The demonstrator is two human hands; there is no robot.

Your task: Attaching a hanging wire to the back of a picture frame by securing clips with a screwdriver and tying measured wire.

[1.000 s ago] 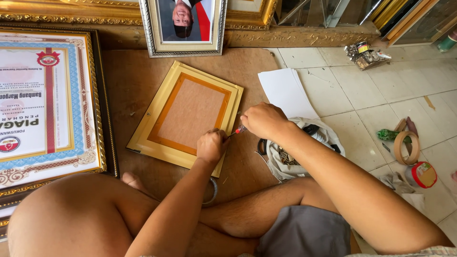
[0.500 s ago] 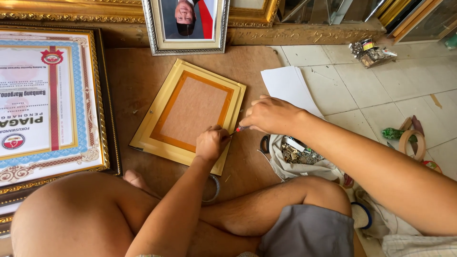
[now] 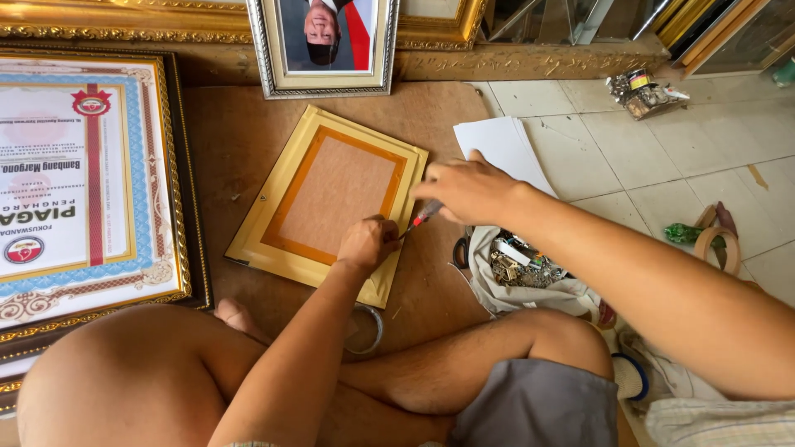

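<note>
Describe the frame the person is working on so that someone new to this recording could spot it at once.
Start from the brown board on the floor, between the large framed certificate and the white tiles. In its middle lies a small yellow frame, face down and tilted, with the left hand on its lower right edge and the right hand holding a red-handled tool beside it. Unlike its neighbours, it shows only plain brown backing with an orange border.
</note>
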